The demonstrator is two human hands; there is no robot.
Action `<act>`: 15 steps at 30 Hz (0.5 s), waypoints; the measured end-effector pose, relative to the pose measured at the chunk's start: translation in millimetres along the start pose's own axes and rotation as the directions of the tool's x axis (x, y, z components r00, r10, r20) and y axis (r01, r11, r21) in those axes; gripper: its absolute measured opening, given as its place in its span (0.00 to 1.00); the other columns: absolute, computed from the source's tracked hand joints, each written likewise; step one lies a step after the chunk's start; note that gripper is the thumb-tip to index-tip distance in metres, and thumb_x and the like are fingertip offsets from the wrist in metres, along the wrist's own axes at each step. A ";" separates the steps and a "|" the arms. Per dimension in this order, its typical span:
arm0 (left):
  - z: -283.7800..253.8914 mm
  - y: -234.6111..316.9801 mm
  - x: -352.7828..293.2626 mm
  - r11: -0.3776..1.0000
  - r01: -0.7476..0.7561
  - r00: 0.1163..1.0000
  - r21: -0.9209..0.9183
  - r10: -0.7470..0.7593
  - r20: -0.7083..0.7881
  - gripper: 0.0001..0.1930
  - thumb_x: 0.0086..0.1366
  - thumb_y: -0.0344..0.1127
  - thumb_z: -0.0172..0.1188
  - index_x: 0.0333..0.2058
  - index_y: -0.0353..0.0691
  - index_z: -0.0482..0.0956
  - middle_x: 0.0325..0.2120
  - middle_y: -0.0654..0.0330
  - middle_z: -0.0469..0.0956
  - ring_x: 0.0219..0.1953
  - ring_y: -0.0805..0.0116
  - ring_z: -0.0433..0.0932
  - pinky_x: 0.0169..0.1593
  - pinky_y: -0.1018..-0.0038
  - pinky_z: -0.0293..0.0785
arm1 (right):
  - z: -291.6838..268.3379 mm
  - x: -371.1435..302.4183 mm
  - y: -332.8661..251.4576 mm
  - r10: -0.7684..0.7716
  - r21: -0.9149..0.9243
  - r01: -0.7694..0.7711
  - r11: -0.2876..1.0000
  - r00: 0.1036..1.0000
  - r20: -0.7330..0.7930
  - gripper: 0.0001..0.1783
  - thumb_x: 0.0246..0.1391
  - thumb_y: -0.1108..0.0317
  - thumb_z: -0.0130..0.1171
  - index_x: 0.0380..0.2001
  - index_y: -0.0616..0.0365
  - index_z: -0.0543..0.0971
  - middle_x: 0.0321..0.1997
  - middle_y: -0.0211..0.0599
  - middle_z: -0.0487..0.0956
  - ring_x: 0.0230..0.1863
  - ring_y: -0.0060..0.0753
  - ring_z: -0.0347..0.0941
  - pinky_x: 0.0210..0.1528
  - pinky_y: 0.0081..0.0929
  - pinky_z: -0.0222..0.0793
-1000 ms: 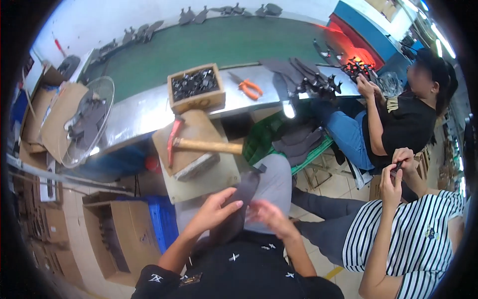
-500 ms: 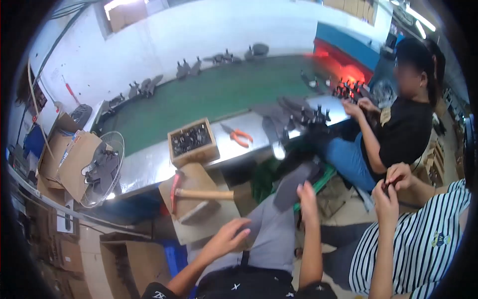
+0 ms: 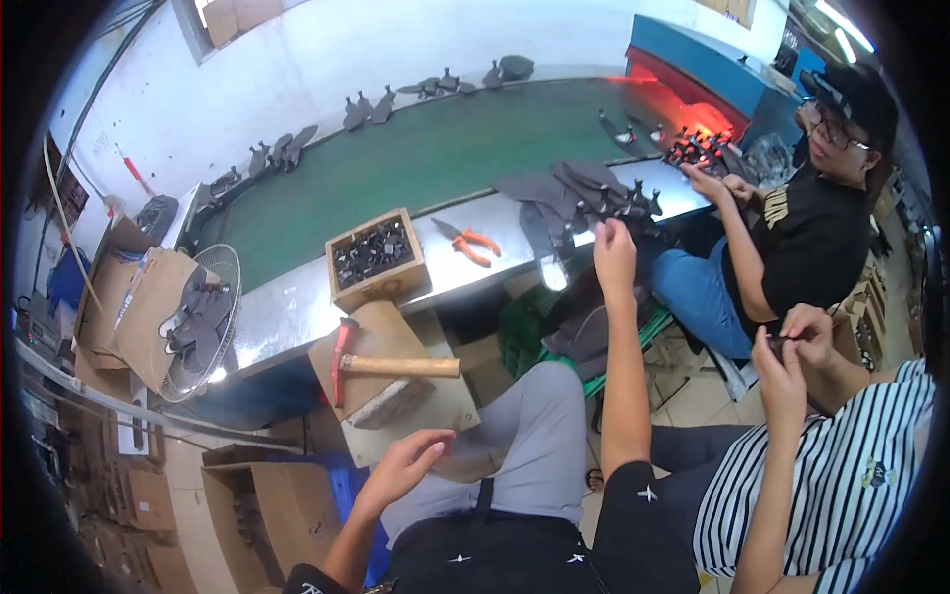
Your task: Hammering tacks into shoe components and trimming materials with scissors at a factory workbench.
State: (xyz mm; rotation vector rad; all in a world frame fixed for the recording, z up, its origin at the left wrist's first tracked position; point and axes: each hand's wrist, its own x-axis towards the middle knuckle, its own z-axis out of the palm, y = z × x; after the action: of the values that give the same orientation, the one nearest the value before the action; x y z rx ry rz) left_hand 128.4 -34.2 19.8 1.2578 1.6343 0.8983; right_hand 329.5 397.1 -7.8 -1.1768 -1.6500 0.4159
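My left hand (image 3: 404, 467) hovers over my left thigh beside a pale board, its fingers stretched and holding nothing. Out in front, my right hand (image 3: 616, 255) is raised to the near edge of a pile of dark grey, flat, sole-shaped pieces (image 3: 584, 188) with black knobs. Its fingers are curled together at the pile; what they pinch, if anything, is hidden. A hammer (image 3: 396, 366) with red head and wooden handle lies on a block (image 3: 381, 322) above the pale board. Beyond it stand a wooden box (image 3: 423, 274) of small black parts and orange-handled pliers (image 3: 468, 244).
A green belt (image 3: 416, 158) runs behind the metal ledge (image 3: 287, 312), with more grey pieces along its far side. At right, one co-worker (image 3: 811, 218) handles parts by a red-lit machine (image 3: 683, 109); another, in stripes (image 3: 792, 485), works close beside me. A fan (image 3: 203, 327) stands left.
My right hand has moved from my lap up and forward to the pile; the grey sole-shaped piece it held over my leg is no longer there. My left hand has shifted slightly left.
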 end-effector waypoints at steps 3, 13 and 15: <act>-5.5 23.3 10.9 0.998 -0.033 0.999 -0.048 0.033 -0.013 0.16 0.73 0.37 0.53 0.53 0.36 0.78 0.47 0.56 0.82 0.48 0.67 0.80 0.53 0.71 0.74 | 16.5 62.3 11.2 0.028 -0.256 -0.014 0.967 0.998 0.051 0.27 0.62 0.53 0.58 0.52 0.65 0.69 0.50 0.56 0.76 0.51 0.61 0.75 0.50 0.49 0.73; -23.9 23.1 7.0 0.986 -0.080 0.991 -0.148 0.063 -0.117 0.15 0.74 0.35 0.52 0.52 0.32 0.78 0.46 0.58 0.82 0.50 0.70 0.77 0.56 0.72 0.71 | 33.1 137.6 27.1 -0.014 -0.435 0.101 0.895 0.980 0.199 0.19 0.56 0.58 0.61 0.32 0.69 0.80 0.38 0.54 0.84 0.38 0.52 0.84 0.36 0.46 0.79; -32.2 14.4 10.3 0.977 -0.096 0.991 -0.189 0.076 -0.110 0.15 0.74 0.34 0.51 0.52 0.31 0.78 0.46 0.58 0.82 0.50 0.69 0.77 0.56 0.73 0.71 | 26.4 158.1 6.1 0.378 -0.027 -0.390 0.920 0.870 0.317 0.17 0.53 0.57 0.65 0.26 0.62 0.79 0.25 0.40 0.81 0.20 0.39 0.78 0.18 0.36 0.69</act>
State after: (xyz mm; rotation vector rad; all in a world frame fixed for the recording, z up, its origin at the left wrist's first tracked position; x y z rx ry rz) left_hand 102.4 -22.0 42.7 1.1703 1.5375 1.1635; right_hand 309.6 540.8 60.8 -1.4741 -1.6609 0.9275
